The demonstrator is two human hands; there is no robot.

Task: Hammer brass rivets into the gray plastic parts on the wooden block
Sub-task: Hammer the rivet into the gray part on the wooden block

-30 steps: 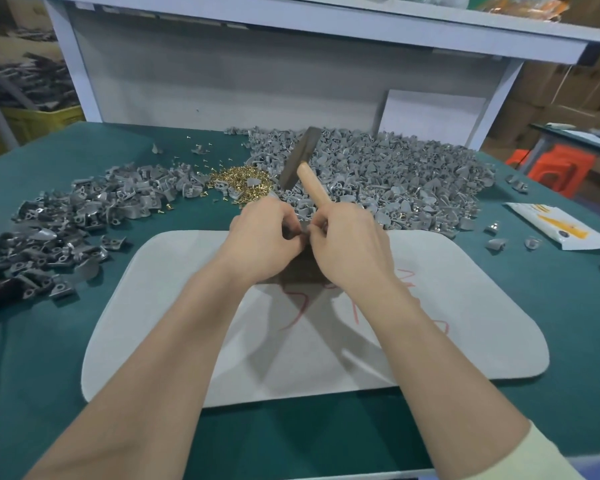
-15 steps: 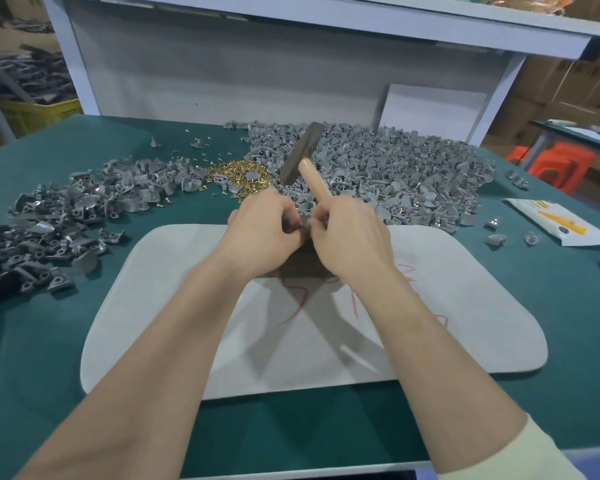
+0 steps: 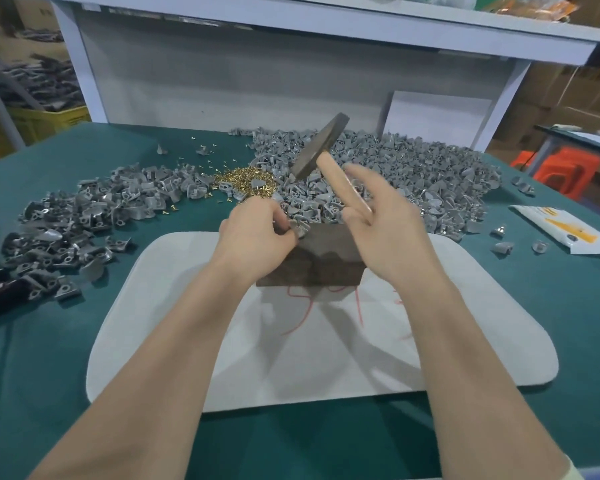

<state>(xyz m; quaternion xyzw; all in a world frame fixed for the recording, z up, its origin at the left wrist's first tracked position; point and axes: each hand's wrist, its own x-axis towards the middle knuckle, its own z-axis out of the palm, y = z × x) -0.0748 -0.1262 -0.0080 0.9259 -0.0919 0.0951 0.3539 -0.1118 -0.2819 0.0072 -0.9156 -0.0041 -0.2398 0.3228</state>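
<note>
- Your left hand (image 3: 257, 233) pinches a gray plastic part (image 3: 299, 229) between thumb and fingertips, right at the far-left corner of the wooden block (image 3: 323, 261).
- Your right hand (image 3: 392, 230) holds the hammer (image 3: 321, 147) by its wooden handle with the index finger stretched out. The head tilts up over the heap of gray parts (image 3: 413, 178) beyond the block.
- The brass rivets (image 3: 246, 181) lie piled just beyond your left hand.

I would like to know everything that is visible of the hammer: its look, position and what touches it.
The hammer has a long dark grey head, metal by its look, and a pale wooden-looking handle. It is raised in the air, head slanting up to the right, over the pile of grey parts beyond the wooden block. Only the right hand holds it, by the lower handle; its fingers are blurred.
</note>
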